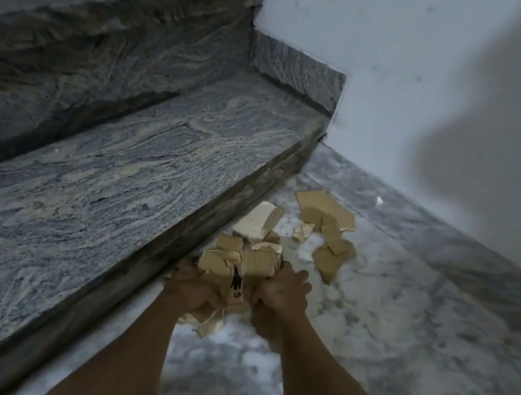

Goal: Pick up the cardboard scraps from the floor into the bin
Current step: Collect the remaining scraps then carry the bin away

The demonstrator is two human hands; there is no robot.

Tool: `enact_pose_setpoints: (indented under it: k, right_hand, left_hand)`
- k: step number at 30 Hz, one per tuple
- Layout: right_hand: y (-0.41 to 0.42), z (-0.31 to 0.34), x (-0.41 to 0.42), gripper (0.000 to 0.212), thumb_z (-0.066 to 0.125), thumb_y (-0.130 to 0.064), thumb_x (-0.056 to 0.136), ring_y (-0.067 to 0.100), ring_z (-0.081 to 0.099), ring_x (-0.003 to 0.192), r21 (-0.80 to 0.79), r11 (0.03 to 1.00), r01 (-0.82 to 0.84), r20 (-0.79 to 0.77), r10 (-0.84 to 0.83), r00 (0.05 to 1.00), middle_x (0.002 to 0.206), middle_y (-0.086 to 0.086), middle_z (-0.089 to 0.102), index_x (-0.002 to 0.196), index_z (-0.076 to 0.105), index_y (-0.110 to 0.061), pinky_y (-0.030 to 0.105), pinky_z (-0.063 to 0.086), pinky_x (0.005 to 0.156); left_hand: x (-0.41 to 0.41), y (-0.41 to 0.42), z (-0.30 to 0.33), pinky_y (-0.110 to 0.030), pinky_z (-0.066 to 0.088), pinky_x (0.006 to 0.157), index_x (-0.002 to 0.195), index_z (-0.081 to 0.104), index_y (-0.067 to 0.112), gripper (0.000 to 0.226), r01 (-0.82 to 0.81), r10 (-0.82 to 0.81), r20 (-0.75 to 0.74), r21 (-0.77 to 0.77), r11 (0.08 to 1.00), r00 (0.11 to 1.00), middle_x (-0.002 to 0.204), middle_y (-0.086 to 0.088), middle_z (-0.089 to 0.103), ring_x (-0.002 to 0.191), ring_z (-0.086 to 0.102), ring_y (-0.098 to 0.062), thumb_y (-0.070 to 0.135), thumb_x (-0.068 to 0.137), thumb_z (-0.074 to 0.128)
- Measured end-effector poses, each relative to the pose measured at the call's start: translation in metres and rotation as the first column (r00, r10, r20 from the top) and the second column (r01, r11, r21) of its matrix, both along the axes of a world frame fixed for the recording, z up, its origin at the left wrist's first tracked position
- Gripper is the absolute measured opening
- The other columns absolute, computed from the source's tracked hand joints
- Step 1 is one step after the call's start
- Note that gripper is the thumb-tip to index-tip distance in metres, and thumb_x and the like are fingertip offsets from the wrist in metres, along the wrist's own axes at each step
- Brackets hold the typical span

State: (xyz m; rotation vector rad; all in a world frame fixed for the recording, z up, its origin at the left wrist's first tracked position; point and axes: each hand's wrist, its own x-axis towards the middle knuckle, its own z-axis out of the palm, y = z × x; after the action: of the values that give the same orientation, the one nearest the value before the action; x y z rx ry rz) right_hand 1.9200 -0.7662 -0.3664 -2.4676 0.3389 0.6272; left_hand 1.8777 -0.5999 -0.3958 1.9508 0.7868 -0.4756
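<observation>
Indoor stairwell, grey granite steps (127,153), marble floor (403,327), plastered wall (414,67)

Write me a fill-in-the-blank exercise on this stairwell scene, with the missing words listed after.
1. The left hand and the right hand press a bundle of scraps between them, just above the ____.
2. Loose cardboard pieces lie beyond the hands, nearer the ____ wall.
3. The bottom step lies on the person's ____ side.
4. The task's ____ is nowhere in view.

Missing words: floor; white; left; bin
</observation>
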Motion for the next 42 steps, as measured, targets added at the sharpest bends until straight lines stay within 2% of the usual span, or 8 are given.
enact_pose_setpoints:
  k: [4,13,24,27,31,35,39,42]
  right_hand:
    - [-0.007,-0.007,0.005,0.070,0.075,-0.032,0.081,0.039,0.032,0.135,0.058,0.996,-0.062,0.015,0.061,0.998,0.145,0.010,0.032,0.139,0.039,-0.018,0.046,0.041,0.101]
    - [-0.009,-0.007,0.010,0.081,0.081,-0.023,0.073,0.036,0.040,0.132,0.093,0.991,-0.098,-0.037,0.102,0.994,0.140,0.013,0.040,0.142,0.039,-0.015,0.039,0.045,0.099]
    - [-0.080,0.024,0.020,0.037,0.085,-0.007,0.062,0.036,0.068,0.082,0.159,0.986,-0.051,-0.267,0.092,0.959,0.092,0.019,0.068,0.092,0.064,-0.002,0.046,0.061,0.076]
    - [-0.117,0.033,0.036,0.070,0.092,-0.015,0.036,0.044,0.071,0.084,0.088,0.995,-0.045,-0.264,0.067,0.962,0.098,0.020,0.071,0.100,0.064,-0.008,0.058,0.059,0.078]
    - [-0.145,0.022,0.060,0.095,0.100,-0.016,0.029,0.025,0.068,0.097,0.195,0.981,-0.017,-0.116,0.040,0.992,0.107,-0.001,0.070,0.118,0.064,-0.021,0.039,0.058,0.082]
    - [-0.154,-0.010,0.089,0.148,0.097,-0.032,0.004,0.031,0.062,0.116,0.256,0.964,-0.068,-0.013,0.074,0.997,0.130,0.005,0.061,0.141,0.043,-0.015,0.047,0.058,0.088]
    - [-0.120,0.030,0.080,0.149,0.077,-0.028,0.035,0.039,0.036,0.142,0.232,0.973,-0.003,-0.014,0.007,1.000,0.159,0.020,0.025,0.156,-0.005,0.000,0.045,0.041,0.107]
    - [-0.114,0.020,0.097,0.145,0.090,-0.021,0.061,0.037,0.031,0.145,0.199,0.980,0.020,-0.111,0.002,0.994,0.163,0.019,0.018,0.154,-0.021,-0.003,0.046,0.036,0.112]
  left_hand:
    - [0.002,-0.014,0.027,-0.036,0.053,0.080,0.086,0.074,0.011,0.032,-0.006,0.014,0.092,-0.085,0.996,0.996,0.088,-0.001,0.071,0.080,0.066,-0.020,0.004,0.060,0.091]
    - [-0.015,-0.015,0.006,-0.048,0.060,0.086,0.092,0.078,0.009,0.075,-0.243,0.272,0.112,-0.220,0.945,0.956,0.091,-0.007,0.079,0.090,0.073,-0.031,0.028,0.020,0.086]
    - [-0.029,0.002,0.024,-0.044,0.059,0.082,0.098,0.076,-0.003,0.044,-0.127,0.165,0.083,-0.347,0.929,0.983,0.097,-0.019,0.076,0.091,0.072,-0.035,0.005,0.057,0.088]
    - [-0.024,0.001,0.032,-0.051,0.057,0.091,0.099,0.076,-0.003,0.041,-0.112,0.150,0.094,-0.325,0.939,0.984,0.100,-0.019,0.077,0.098,0.072,-0.037,0.002,0.060,0.087]
    - [0.018,-0.016,0.048,-0.040,0.055,0.087,0.102,0.074,0.002,0.031,-0.053,0.091,0.125,-0.277,0.960,0.988,0.102,-0.012,0.074,0.100,0.069,-0.032,0.000,0.072,0.084]
    - [0.072,-0.037,0.056,-0.031,0.048,0.078,0.105,0.069,0.007,0.035,0.043,-0.010,0.192,-0.166,0.985,0.981,0.099,-0.005,0.068,0.091,0.061,-0.023,0.003,0.074,0.084]
    - [0.113,-0.037,0.035,-0.034,0.056,0.082,0.140,0.053,0.006,0.106,0.189,-0.189,-0.012,0.065,0.980,0.982,0.136,-0.010,0.060,0.111,0.063,-0.029,0.033,0.046,0.094]
    - [0.124,-0.035,0.016,-0.040,0.059,0.088,0.141,0.053,0.007,0.112,0.276,-0.255,-0.124,0.197,0.941,0.959,0.146,-0.012,0.049,0.120,0.058,-0.033,0.038,0.040,0.090]
